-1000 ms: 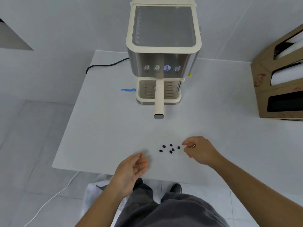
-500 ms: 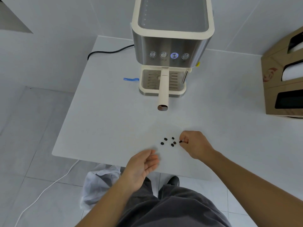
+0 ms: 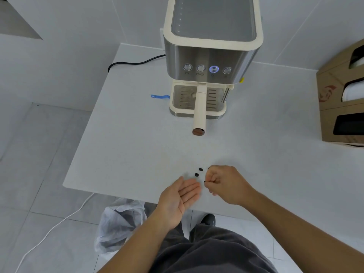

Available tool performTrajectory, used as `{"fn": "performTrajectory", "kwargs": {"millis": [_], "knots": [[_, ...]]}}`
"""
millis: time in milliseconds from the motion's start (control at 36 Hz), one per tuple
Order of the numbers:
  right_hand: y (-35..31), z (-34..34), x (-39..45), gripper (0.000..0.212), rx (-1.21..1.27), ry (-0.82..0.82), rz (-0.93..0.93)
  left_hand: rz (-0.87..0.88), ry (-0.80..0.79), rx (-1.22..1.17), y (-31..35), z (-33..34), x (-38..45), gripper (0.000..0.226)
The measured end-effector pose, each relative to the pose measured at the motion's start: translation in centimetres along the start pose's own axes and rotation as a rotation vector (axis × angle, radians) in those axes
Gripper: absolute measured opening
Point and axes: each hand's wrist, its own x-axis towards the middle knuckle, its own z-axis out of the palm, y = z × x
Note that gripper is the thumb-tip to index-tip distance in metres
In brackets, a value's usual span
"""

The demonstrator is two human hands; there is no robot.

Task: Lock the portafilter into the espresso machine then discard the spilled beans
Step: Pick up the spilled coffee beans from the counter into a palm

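Observation:
The cream and steel espresso machine (image 3: 211,48) stands at the back of the white table (image 3: 128,146). The portafilter sits under its group head, and its cream handle (image 3: 199,110) points straight toward me. Dark coffee beans (image 3: 198,172) lie near the table's front edge; two are in plain sight and others are hidden behind my right hand. My right hand (image 3: 226,184) pinches a bean between thumb and fingertips, just right of my left palm. My left hand (image 3: 179,198) is cupped palm up at the table's edge, with nothing visible in it.
A bin lined with a clear plastic bag (image 3: 118,221) stands on the floor under the table's front edge, left of my legs. A cardboard dispenser box (image 3: 342,99) is at the right. A black power cord (image 3: 134,62) and blue tape (image 3: 159,96) lie left of the machine.
My right hand has picked a bean from the pile and drawn back toward my left palm. My left hand has risen to the table edge, cupped. Fewer beans show on the table.

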Motion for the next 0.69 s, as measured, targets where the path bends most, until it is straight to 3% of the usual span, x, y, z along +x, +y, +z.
{"fn": "performTrajectory", "kwargs": {"millis": [56,167,306,444,694], "knots": [[-0.7,0.5,-0.3,0.022,0.014,-0.025,-0.028,-0.006,0.006,0.007,0.0,0.3,0.0,0.041],[-1.5,1.5,-0.4,0.006,-0.004,-0.067,-0.054,-0.012,-0.008,0.005,0.1,0.8,0.1,0.043],[-1.7,1.9,-0.3,0.006,0.022,-0.077,-0.073,-0.007,-0.012,-0.019,0.2,1.2,0.0,0.043],[-1.0,0.9,-0.2,0.004,0.025,0.003,-0.063,-0.012,-0.004,-0.053,0.3,0.7,0.2,0.044],[2.6,-0.9,1.4,0.018,-0.03,0.115,0.097,0.017,0.046,-0.07,0.4,0.1,0.2,0.041]]}}
